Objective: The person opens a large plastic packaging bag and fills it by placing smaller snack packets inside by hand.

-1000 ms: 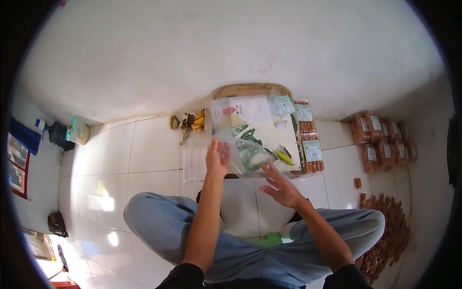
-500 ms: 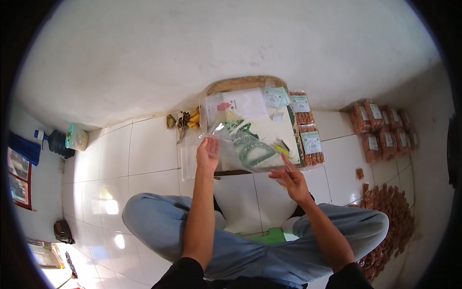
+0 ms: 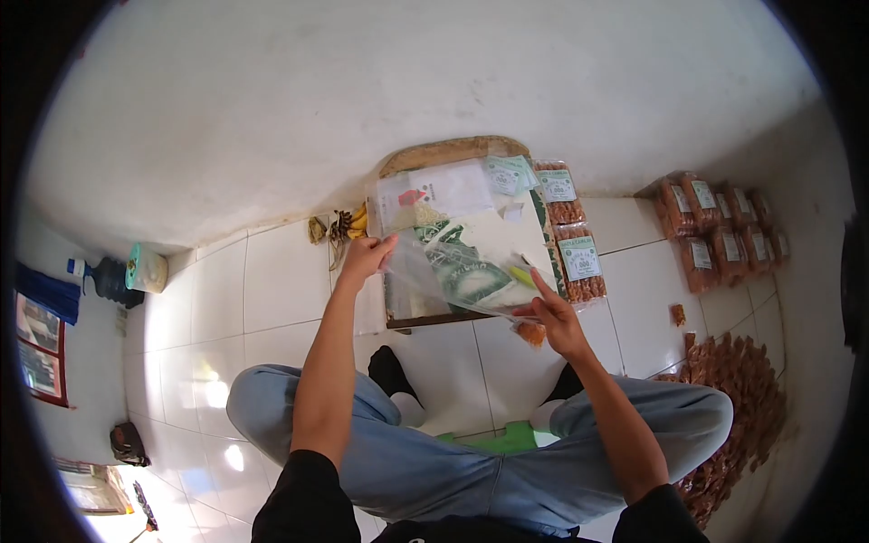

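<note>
A clear plastic bag (image 3: 433, 271) stretches between my hands over the low board. My left hand (image 3: 367, 257) is closed on its upper left end, thumb and fingers pinching the film. At the bag's lower right end is my right hand (image 3: 559, 328), with its index finger stretched out and the other fingers bent. A small orange-brown packet (image 3: 532, 335) shows below those fingers, held in that hand; its far side is hidden. Just beyond the right fingertips a yellow-green cutter (image 3: 522, 276) lies on the board.
The low board (image 3: 507, 237) carries printed labels (image 3: 510, 174) and plastic sheets. Filled labelled packs (image 3: 579, 262) stand along its right side. More packs (image 3: 724, 217) are stacked by the wall, near a heap of small packets (image 3: 733, 407). Bananas (image 3: 359, 220) lie at left.
My left hand has moved up and left, drawing the plastic bag tauter. My right hand has shifted slightly, and the small packet beneath it shows more clearly.
</note>
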Motion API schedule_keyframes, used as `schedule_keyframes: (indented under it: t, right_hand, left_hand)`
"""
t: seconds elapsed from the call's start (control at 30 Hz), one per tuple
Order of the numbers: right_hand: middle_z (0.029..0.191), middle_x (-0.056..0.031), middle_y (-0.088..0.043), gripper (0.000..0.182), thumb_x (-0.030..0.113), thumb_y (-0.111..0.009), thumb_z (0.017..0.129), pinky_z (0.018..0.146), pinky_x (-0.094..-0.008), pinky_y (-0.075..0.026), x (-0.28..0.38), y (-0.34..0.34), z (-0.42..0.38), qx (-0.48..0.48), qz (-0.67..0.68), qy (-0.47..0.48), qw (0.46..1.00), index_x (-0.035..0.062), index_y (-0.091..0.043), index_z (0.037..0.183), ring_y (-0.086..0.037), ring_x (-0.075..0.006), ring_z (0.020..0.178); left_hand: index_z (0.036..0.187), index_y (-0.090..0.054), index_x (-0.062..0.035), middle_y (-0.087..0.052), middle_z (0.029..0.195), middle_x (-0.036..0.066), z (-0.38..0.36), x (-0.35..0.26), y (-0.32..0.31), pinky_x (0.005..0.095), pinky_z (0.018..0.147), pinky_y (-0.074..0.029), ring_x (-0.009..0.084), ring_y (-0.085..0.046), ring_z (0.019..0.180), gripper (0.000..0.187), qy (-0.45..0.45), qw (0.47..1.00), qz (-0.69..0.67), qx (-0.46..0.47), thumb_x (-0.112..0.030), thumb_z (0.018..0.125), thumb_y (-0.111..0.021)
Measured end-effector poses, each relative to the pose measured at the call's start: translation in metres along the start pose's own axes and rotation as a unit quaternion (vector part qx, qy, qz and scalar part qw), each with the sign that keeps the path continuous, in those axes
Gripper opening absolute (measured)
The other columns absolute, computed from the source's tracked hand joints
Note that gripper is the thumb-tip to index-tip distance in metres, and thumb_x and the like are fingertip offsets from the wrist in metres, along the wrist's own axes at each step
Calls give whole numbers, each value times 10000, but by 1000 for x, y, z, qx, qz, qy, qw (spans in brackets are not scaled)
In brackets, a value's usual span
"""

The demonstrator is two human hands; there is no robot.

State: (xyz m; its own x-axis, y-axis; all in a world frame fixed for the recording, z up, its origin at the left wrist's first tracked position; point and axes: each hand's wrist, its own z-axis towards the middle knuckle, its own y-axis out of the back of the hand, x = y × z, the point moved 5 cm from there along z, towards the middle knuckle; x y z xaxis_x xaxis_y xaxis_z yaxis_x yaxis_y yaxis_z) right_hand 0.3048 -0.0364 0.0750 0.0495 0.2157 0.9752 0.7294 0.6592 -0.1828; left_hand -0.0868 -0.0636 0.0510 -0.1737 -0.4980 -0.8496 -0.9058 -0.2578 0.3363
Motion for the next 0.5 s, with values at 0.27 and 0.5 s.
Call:
schedule_keyframes:
  t: [0.27,0.5]
  right_hand:
    - [1063,-134,-632,569,150,-389,1025,897,-325,-490,-20,-7,20,0,-13,73,997,182,-111,1520,-599,-167,986]
    - [1208,-116,-583,602,121,-376,1016,910,-331,-483,-74,-25,58,1,44,-43,998,199,-62,1523,-607,-181,997]
  left_hand:
    - [951,-609,-22,-623,952,44,-17,9,7,290,626,-462,121,-591,757,599,79,949,-257,-167,-605,817,-628]
    - [942,-562,-91,-577,882,57,-43,76,-93,357,676,-481,184,-536,734,439,148,854,-439,-238,-525,873,-581]
